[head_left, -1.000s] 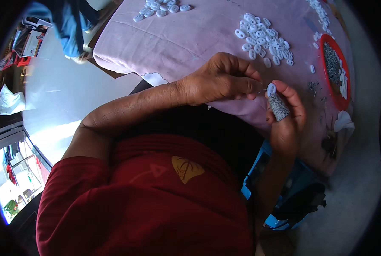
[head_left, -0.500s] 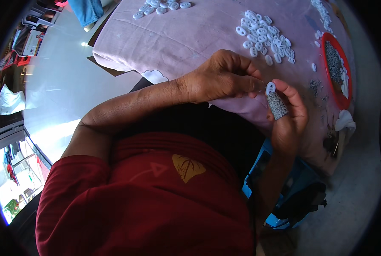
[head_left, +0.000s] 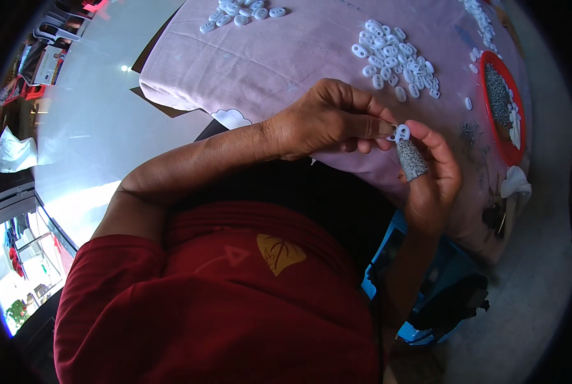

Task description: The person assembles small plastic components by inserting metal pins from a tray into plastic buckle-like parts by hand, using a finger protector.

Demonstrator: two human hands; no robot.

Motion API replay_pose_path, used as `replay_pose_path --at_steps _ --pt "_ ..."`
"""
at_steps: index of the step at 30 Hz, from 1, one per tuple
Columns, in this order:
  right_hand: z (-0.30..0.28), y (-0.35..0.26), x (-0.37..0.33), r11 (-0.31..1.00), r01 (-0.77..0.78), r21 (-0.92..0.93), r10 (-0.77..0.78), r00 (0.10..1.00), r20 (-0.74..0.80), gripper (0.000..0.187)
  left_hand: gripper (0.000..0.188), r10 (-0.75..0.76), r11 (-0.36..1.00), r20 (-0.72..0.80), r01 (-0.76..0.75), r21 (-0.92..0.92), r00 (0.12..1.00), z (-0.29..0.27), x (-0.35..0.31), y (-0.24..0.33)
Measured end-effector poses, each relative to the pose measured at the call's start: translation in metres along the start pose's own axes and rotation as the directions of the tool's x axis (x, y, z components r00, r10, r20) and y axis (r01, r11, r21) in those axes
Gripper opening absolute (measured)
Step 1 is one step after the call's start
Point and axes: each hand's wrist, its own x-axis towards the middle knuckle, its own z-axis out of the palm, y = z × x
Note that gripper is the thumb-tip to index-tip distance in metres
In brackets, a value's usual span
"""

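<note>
Red bowl [head_left: 507, 153]: one, on the worktop [head_left: 286, 64] toward its right edge; it holds grey metal bits [head_left: 497, 86], too many to count, and white pieces [head_left: 515, 128] along its right side, overlapping.
White piece in hand [head_left: 402, 132]: one, oval with two holes, held above the near edge of the worktop, between both hands; its long axis runs mostly away from the body, leaning slightly right at the far end.
Right hand [head_left: 434, 179]: grasping that piece between forefinger and thumb.
Thumb cover [head_left: 411, 160]: one, speckled grey, on the right thumb, just below the piece.
Left hand [head_left: 337, 121]: thumb and forefinger pinched on a small item [head_left: 392, 136] at the piece's left edge; too small to identify.
Large heap [head_left: 398, 61]: dozens of white ovals, overlapping, beyond the hands.
Smaller heap [head_left: 241, 11]: roughly a dozen visible, cut by the upper edge.
Lone oval [head_left: 468, 103]: one, left of the bowl.
Loose dark bits [head_left: 470, 131]: scattered near it, uncountable.
</note>
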Motion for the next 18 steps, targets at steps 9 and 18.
replay_pose_path --at_steps 9,18 --pt "-0.001 0.001 0.001 1.0 0.011 0.013 -0.011 1.0 0.026 0.039 0.017 0.003 0.999 -0.017 -0.004 -0.043 1.0 0.004 -0.002 0.001" --pt "0.003 0.001 0.0 0.996 0.076 -0.043 -0.076 0.997 0.013 0.035 0.015 0.051 0.998 -0.084 -0.054 -0.039 0.995 0.014 -0.003 -0.006"
